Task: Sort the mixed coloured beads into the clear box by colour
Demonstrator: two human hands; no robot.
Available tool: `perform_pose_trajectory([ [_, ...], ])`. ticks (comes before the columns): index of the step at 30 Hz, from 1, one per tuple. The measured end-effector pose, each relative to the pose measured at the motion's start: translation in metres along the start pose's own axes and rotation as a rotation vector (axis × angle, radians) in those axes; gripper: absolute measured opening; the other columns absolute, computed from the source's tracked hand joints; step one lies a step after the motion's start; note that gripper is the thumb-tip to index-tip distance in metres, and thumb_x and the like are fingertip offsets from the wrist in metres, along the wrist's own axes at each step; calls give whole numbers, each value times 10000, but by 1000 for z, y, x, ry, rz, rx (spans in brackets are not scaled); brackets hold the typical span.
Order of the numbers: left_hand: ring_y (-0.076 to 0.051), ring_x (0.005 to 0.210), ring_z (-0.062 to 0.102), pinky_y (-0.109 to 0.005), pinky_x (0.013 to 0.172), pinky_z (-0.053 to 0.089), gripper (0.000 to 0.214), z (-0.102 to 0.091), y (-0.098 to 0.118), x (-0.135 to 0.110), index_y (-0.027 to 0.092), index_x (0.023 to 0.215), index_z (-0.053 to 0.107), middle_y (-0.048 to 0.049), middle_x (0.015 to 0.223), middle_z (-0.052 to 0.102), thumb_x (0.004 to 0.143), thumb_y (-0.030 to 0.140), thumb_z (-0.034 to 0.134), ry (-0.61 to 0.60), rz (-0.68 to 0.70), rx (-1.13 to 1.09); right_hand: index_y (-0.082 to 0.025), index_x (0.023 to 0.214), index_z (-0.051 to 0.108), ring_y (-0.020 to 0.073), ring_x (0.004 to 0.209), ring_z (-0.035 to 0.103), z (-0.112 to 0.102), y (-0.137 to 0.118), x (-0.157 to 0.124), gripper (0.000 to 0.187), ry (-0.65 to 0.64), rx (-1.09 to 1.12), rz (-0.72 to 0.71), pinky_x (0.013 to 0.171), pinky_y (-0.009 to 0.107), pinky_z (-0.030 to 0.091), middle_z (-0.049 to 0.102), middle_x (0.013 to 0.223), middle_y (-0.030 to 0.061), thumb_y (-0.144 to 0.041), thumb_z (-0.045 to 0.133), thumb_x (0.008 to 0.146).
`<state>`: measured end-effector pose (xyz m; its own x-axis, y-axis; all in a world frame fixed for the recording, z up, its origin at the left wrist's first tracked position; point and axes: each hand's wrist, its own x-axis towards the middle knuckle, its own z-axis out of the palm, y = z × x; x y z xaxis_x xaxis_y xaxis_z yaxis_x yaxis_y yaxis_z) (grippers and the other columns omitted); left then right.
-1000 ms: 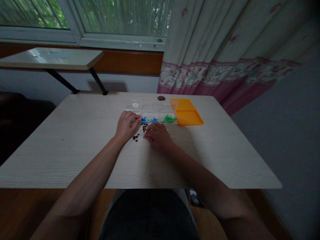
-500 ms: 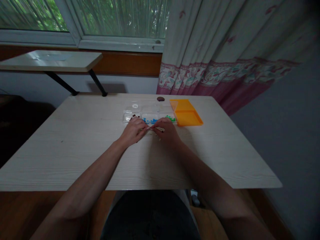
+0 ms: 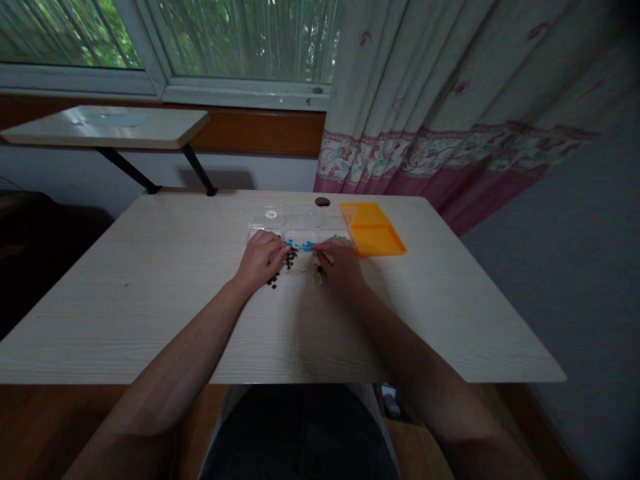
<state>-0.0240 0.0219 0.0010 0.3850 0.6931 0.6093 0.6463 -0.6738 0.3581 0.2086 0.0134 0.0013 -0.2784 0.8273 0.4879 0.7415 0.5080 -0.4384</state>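
My left hand (image 3: 261, 259) is at the front left of a clear plastic compartment box (image 3: 300, 217), fingers closed with their tips together; anything between them is too small to make out. Small dark brown pieces (image 3: 291, 257) lie on the table beside its thumb and below it. Opposite, my right hand (image 3: 342, 264) has its fingertips drawn into a pinch at the box's front edge, and what they hold is unclear. Under those fingers lie a few brown and pale bits (image 3: 320, 271). Blue pieces (image 3: 303, 245) fill a front compartment between the hands. Green pieces (image 3: 338, 237) are partly hidden behind the right hand.
An orange case (image 3: 377, 239) lies opened flat at the box's right. Behind the box is a round dark hole (image 3: 323, 202) in the wooden table (image 3: 175, 300). A raised shelf (image 3: 125, 127) on black legs stands at the back left. A curtain (image 3: 400, 133) hangs behind.
My hands were together at the fingertips and have moved apart, left hand leftward, right hand rightward. More of the brown pieces on the table now show. The camera view has shifted slightly.
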Motion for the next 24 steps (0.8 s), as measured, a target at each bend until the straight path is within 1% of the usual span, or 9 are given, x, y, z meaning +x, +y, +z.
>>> perform_pose_trajectory([
  [3,-222,925,553,-400,884,432,258,0,-4,0,188,882,677,-73,898,661,968,349,496,40,-45,9,-209,947,759,220,909,579,-10,6,2,177,-88,-106,50,853,347,398,709,922,70,-255,592,912],
  [6,-223,924,559,-409,897,428,260,1,-5,0,189,881,680,-71,891,662,969,341,489,32,-75,10,-211,902,768,220,888,574,-22,9,4,155,-195,-162,78,827,338,392,701,889,73,-273,626,886],
  [8,-225,930,557,-411,903,426,264,2,-5,0,193,890,683,-69,894,663,971,346,484,21,-83,10,-226,887,770,218,900,576,-29,9,4,115,-252,-170,87,822,329,390,699,888,65,-254,664,853],
  [11,-224,933,548,-404,896,427,266,3,-5,-1,193,893,684,-70,902,662,969,355,487,16,-88,7,-235,878,771,210,923,587,-36,8,3,97,-331,-169,59,836,318,392,704,905,53,-213,699,816],
  [14,-221,920,544,-398,887,427,270,4,-4,-1,192,881,680,-70,899,659,968,359,486,12,-79,-6,-249,913,774,206,929,595,-36,8,2,116,-400,-191,-1,842,316,396,701,925,55,-225,708,820],
  [19,-219,929,536,-393,890,427,276,4,-2,-2,198,895,682,-65,903,648,974,365,477,-1,-79,-20,-259,973,768,209,934,591,-31,8,2,149,-450,-220,-52,836,319,394,691,931,61,-248,690,846],
  [24,-219,921,531,-396,877,429,271,4,-1,-3,201,906,685,-66,902,644,975,361,478,0,-70,-37,-247,974,758,208,942,583,-26,8,0,142,-414,-177,-61,843,326,389,687,943,63,-265,676,859],
])
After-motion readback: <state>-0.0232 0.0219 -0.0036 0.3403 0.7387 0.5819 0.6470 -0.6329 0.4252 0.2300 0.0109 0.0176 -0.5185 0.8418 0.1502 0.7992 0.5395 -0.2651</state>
